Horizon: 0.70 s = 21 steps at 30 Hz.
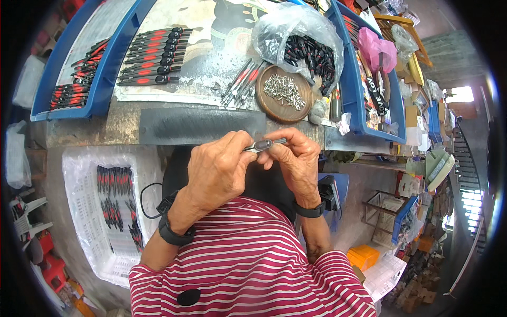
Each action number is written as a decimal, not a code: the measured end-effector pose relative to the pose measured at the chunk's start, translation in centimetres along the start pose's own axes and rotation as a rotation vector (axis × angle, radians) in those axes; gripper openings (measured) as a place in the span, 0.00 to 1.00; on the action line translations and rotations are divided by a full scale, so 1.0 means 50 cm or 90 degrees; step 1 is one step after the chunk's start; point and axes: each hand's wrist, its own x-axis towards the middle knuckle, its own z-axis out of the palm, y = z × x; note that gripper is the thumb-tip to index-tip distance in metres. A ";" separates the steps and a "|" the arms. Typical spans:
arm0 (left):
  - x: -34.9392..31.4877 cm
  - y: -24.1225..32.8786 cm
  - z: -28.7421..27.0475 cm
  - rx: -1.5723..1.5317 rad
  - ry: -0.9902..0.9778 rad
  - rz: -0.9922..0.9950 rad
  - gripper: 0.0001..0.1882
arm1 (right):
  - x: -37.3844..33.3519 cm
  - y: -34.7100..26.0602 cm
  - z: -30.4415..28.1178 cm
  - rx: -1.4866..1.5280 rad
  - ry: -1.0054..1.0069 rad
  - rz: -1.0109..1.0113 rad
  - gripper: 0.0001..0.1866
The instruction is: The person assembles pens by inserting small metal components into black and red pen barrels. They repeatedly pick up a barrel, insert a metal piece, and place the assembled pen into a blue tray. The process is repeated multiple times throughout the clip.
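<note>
My left hand [219, 161] pinches one end of a slim, pen-like tool piece [262, 144], dark with a pale metallic side, held just off the bench's front edge. My right hand [297, 161] grips its other end, where a thin dark tip sticks out past the fingers. Just beyond the hands, a round wooden bowl [264, 109] holds many tiny silvery metal parts [285, 91]. Left of the bowl lie several slim red-and-grey pieces [244, 84]. Behind it, a clear plastic bag [274, 31] spills small black parts [311, 55].
Black-and-red pen-like tools [150, 58] lie in a row at the bench's left. A blue tray [108, 87] stands beside them, another blue tray [359, 113] at right. Below left, a white plastic-lined crate [79, 211] holds more tools. A dark plate [200, 127] covers the bench edge.
</note>
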 end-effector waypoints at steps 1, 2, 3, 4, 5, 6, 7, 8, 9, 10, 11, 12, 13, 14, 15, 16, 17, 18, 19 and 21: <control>-0.003 -0.001 -0.004 -0.003 -0.011 0.005 0.07 | -0.006 -0.002 0.002 -0.042 -0.007 0.002 0.10; -0.008 -0.002 -0.009 0.005 -0.030 0.007 0.07 | -0.012 -0.005 0.004 -0.079 -0.012 0.004 0.09; -0.013 -0.003 -0.013 0.013 -0.050 0.008 0.07 | -0.019 -0.008 0.006 -0.114 -0.016 0.009 0.09; -0.019 -0.004 -0.017 0.020 -0.071 0.007 0.08 | -0.025 -0.012 0.006 -0.169 -0.036 0.001 0.09; -0.025 -0.006 -0.020 0.016 -0.096 0.003 0.09 | -0.029 -0.015 0.004 -0.223 -0.056 -0.007 0.09; -0.030 -0.008 -0.020 0.026 -0.094 0.024 0.09 | -0.033 -0.017 0.003 -0.277 -0.078 -0.015 0.09; -0.036 -0.009 -0.019 0.030 -0.092 0.041 0.09 | -0.038 -0.016 0.005 -0.288 -0.081 -0.031 0.09; -0.042 -0.010 -0.018 0.030 -0.093 0.053 0.09 | -0.041 -0.015 0.005 -0.306 -0.106 -0.050 0.09; -0.048 -0.011 -0.019 0.042 -0.100 0.069 0.10 | -0.043 -0.015 0.002 -0.334 -0.132 -0.072 0.09; -0.053 -0.012 -0.020 0.044 -0.107 0.076 0.10 | -0.046 -0.014 0.000 -0.361 -0.158 -0.093 0.09; -0.057 -0.014 -0.021 0.046 -0.114 0.084 0.11 | -0.049 -0.009 0.002 -0.373 -0.163 -0.122 0.09; -0.061 -0.016 -0.021 0.044 -0.121 0.089 0.11 | -0.052 -0.007 0.001 -0.390 -0.173 -0.132 0.09; -0.065 -0.015 -0.021 0.040 -0.132 0.079 0.10 | -0.054 -0.005 0.000 -0.406 -0.185 -0.139 0.09; -0.068 -0.015 -0.021 0.051 -0.141 0.084 0.10 | -0.055 -0.003 -0.002 -0.423 -0.197 -0.146 0.09; -0.069 -0.016 -0.020 0.055 -0.151 0.085 0.10 | -0.055 0.000 -0.001 -0.439 -0.190 -0.186 0.08; -0.070 -0.017 -0.019 0.056 -0.164 0.083 0.10 | -0.058 0.001 -0.003 -0.451 -0.196 -0.185 0.08; -0.072 -0.017 -0.017 0.051 -0.163 0.093 0.10 | -0.062 0.001 -0.004 -0.463 -0.201 -0.185 0.07; -0.073 -0.018 -0.016 0.043 -0.164 0.101 0.10 | -0.065 0.001 -0.006 -0.476 -0.207 -0.185 0.07; -0.075 -0.018 -0.015 0.031 -0.167 0.102 0.10 | -0.065 0.003 -0.006 -0.495 -0.216 -0.223 0.08; -0.080 -0.017 -0.012 0.022 -0.175 0.108 0.10 | -0.068 0.011 -0.004 -0.497 -0.221 -0.260 0.09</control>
